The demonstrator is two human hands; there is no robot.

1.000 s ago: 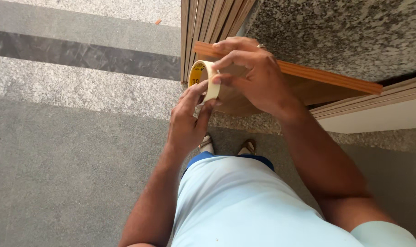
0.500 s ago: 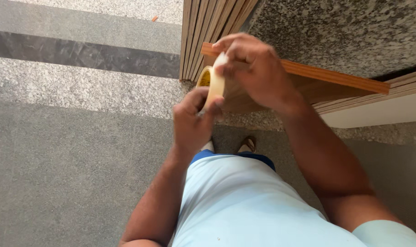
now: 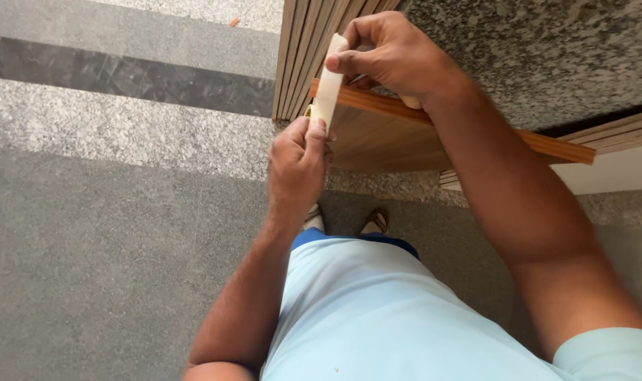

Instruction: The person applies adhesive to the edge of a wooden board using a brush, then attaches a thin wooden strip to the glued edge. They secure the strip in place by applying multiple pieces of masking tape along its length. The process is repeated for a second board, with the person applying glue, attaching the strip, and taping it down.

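Left hand (image 3: 298,164) is closed, thumb & fingertips pinching the lower end of a pale cream tape strip (image 3: 329,85). Right hand (image 3: 395,56), up and to the right of the left, pinches the strip's upper end btw thumb and forefinger, other fingers curled in; so the strip runs taut and near straight from one hand to the other, tilted a little. A bit of yellow shows just behind the left hand's knuckles, prob. the tape roll (image 3: 308,111), mostly hidden, can't tell more. Directly under the right hand and just beyond the left lies a brown wooden board (image 3: 391,134), orange-brown edge facing up, running off to the right past the right wrist. Above the left hand, a stack of thin wooden panels (image 3: 307,49) stands on edge. Right of the right hand: speckled grey granite slab (image 3: 547,56). Left of both hands, grey stone floor (image 3: 109,212) w/ a dark band further up. Below the hands, person's light blue shirt (image 3: 377,310) and sandalled feet (image 3: 349,220) on the floor. No labels or packages seen.
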